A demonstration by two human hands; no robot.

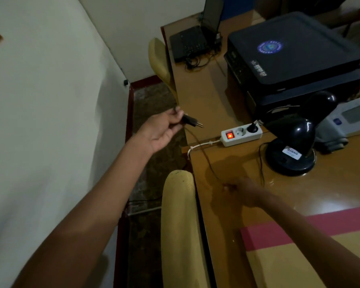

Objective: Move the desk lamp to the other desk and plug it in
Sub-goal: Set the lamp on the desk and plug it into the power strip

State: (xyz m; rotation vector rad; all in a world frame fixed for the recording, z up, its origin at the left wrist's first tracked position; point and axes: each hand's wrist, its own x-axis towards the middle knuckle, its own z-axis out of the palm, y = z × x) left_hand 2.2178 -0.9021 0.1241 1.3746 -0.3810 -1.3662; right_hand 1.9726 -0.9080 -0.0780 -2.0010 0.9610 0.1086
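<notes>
In the head view, the left hand [161,127] pinches the lamp's black plug [190,122] off the desk's edge, prongs aimed at the white power strip [240,134], whose switch glows red with one socket free. The right hand [240,189] is closed around the thin cord [208,161] on the wooden desk [227,100]. The black desk lamp [292,146] stands just beside the strip, before a printer [295,59].

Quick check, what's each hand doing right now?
Left hand: closed on the plug.
Right hand: pinching the lamp cord on the desk.
</notes>
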